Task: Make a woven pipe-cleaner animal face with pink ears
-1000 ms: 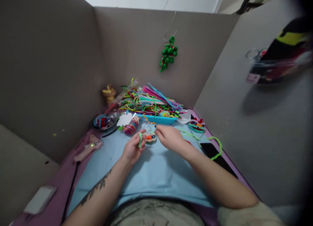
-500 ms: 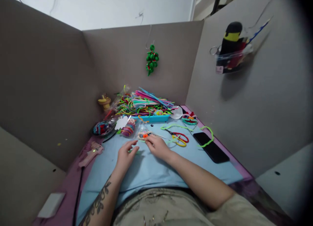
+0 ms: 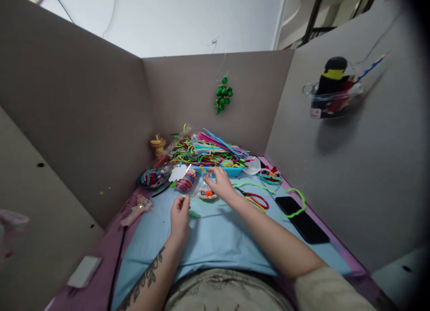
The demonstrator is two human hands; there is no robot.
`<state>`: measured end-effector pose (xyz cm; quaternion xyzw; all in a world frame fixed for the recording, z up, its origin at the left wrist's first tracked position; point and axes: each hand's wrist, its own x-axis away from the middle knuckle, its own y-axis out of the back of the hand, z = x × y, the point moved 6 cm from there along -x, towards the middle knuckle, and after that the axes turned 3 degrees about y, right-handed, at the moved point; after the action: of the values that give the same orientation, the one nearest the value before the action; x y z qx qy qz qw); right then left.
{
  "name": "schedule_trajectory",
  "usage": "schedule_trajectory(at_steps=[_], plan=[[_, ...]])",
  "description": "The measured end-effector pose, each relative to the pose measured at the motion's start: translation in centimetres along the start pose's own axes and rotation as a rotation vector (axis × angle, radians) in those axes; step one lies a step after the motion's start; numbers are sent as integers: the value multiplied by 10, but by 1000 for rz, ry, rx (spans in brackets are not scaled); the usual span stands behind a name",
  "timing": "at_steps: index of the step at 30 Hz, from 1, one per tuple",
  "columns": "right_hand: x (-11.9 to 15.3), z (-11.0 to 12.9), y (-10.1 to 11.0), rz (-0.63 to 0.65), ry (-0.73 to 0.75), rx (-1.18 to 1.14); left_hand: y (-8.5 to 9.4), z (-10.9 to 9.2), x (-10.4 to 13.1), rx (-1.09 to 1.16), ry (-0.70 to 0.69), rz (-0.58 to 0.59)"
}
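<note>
The left hand (image 3: 180, 212) has thumb and fingers drawn together, apparently pinching a pale green strand (image 3: 185, 196) just left of the beaded oval piece (image 3: 207, 194); the right hand (image 3: 220, 184) is half open, thumb apart from the fingers, above the far side of that piece, with nothing evident in its grasp. A low sweep of the right forearm could push the scissors (image 3: 257, 201), and a careless tug might pull the thin strand out of the pinch. The pink glue gun (image 3: 137, 212) shows a lit lamp, so its tip could burn if hot. A blue cover (image 3: 221, 244) lies over the purple surface (image 3: 101, 275); behind stands a blue tray (image 3: 231, 172) heaped with coloured stems (image 3: 215, 145). Grey partitions (image 3: 181, 91) enclose everything, a green ornament (image 3: 224, 96) hanging centrally.
</note>
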<state>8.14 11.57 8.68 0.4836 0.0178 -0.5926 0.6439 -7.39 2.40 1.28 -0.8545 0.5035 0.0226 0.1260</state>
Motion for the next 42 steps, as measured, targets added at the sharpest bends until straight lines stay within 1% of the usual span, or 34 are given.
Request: schedule_trajectory(at_steps=[1,2,3,4,6,8,9,10,12,13,16,18,19,20,21,22,24,26,28,31,33,34,35,37,39,40,42], plan=[[-17,4,-8,49,34,74,5,5,-5,64,38,-68],[-32,9,-19,118,77,137,9,9,-9,133,76,-110],[-45,14,-31,187,109,186,11,12,-14,202,117,-127],[-55,18,-45,258,112,227,11,15,-17,269,163,-119],[-67,20,-70,405,27,308,9,18,-22,393,274,-51],[-71,22,-84,491,-57,348,7,19,-22,497,377,23],[-74,25,-84,505,-62,348,7,19,-21,534,407,40],[-78,31,-81,500,-33,340,8,19,-19,549,421,37],[-90,50,-63,471,109,319,11,18,-15,543,401,5],[-99,62,-49,457,187,332,11,18,-13,542,404,10],[-131,101,-3,451,390,411,6,20,-5,538,443,81],[-156,133,25,391,532,494,5,20,-1,545,469,97],[-168,149,36,334,594,534,5,21,0,551,478,93],[-179,163,43,281,649,568,5,21,1,555,487,85],[-188,176,45,237,697,597,6,21,1,560,494,75],[-197,186,43,197,741,622,6,22,2,565,501,65],[-211,196,28,139,781,672,7,23,2,574,518,48],[-220,190,-1,165,802,723,6,26,2,576,541,40],[-225,172,-34,232,812,792,5,28,3,570,565,55],[-229,126,-75,402,742,877,4,34,5,575,617,87],[-228,94,-92,560,728,885,2,36,7,572,641,111],[-228,80,-95,615,717,887,1,37,7,568,648,120],[-229,69,-96,634,698,886,0,37,8,559,656,128],[-234,55,-92,582,659,877,-3,37,10,543,674,147],[-239,50,-90,492,592,868,-6,37,11,526,694,172],[-240,48,-91,464,537,868,-7,37,12,518,700,182],[-238,44,-100,463,411,874,-8,37,13,503,705,195]])
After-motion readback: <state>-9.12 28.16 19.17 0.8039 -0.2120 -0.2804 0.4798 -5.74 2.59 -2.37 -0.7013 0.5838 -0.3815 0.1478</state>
